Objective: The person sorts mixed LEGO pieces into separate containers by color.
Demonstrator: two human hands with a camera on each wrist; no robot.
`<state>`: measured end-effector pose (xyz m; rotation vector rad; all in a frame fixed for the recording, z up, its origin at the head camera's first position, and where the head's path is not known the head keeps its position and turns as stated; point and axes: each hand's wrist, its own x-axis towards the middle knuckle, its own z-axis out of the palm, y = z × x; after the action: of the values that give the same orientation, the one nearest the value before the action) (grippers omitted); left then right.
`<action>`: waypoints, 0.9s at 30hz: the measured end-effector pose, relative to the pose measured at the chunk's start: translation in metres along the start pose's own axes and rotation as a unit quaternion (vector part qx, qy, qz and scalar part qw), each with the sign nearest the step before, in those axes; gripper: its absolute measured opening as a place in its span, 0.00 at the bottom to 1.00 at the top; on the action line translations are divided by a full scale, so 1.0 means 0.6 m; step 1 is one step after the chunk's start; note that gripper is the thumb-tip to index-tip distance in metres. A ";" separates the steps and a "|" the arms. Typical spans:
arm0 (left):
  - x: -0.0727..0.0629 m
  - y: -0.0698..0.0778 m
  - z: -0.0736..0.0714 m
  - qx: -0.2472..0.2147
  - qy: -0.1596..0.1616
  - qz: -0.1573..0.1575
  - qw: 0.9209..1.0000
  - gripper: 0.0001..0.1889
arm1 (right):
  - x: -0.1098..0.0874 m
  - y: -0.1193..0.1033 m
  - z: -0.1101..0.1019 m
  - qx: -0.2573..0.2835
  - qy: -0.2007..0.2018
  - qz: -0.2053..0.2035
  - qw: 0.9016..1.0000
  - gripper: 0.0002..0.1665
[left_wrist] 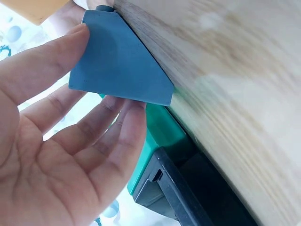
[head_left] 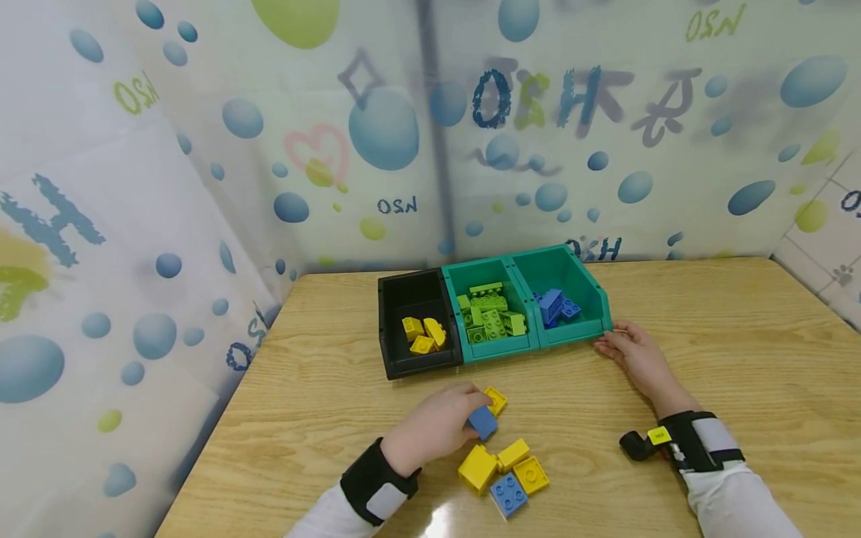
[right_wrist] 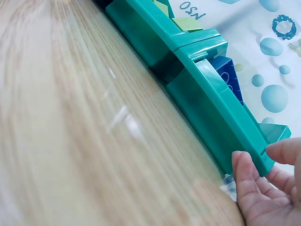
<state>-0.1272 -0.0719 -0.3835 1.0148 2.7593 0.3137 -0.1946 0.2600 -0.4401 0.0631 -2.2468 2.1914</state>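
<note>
My left hand (head_left: 433, 426) pinches a blue toy brick (head_left: 483, 422) just above the table. In the left wrist view the brick (left_wrist: 117, 59) shows a slanted side, with the thumb at one edge and fingertips beneath. A yellow brick (head_left: 496, 401) lies right behind it, partly covered. My right hand (head_left: 639, 362) grips the front right corner of the right-hand green bin (head_left: 578, 330), which holds blue bricks (head_left: 551, 305). In the right wrist view, fingers and thumb (right_wrist: 284, 151) sit around that corner.
Left of that bin stand another green bin (head_left: 501, 346) with light green bricks (head_left: 493, 323) and a black bin (head_left: 424, 365) with yellow bricks (head_left: 422, 344). Nearer me lie several yellow bricks (head_left: 478, 469) and a studded blue brick (head_left: 509, 495). A patterned sheet (head_left: 430, 134) hangs behind the table.
</note>
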 end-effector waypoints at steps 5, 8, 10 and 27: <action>0.001 -0.002 0.003 0.003 0.005 0.001 1.000 0.21 | 0.000 0.000 0.000 -0.011 0.000 0.005 1.000 0.24; 0.000 -0.003 0.004 0.009 0.014 0.004 1.000 0.21 | 0.001 0.001 -0.001 -0.019 0.000 0.007 1.000 0.25; 0.000 -0.004 0.004 0.013 0.020 0.008 1.000 0.20 | 0.001 0.002 -0.001 -0.020 -0.001 0.006 1.000 0.24; -0.003 -0.016 -0.011 -0.034 0.052 0.014 0.998 0.18 | 0.003 0.003 -0.002 -0.017 -0.001 0.005 1.000 0.24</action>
<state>-0.1335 -0.0812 -0.3794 1.0499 2.8068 0.4736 -0.1962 0.2614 -0.4421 0.0552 -2.2888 2.1586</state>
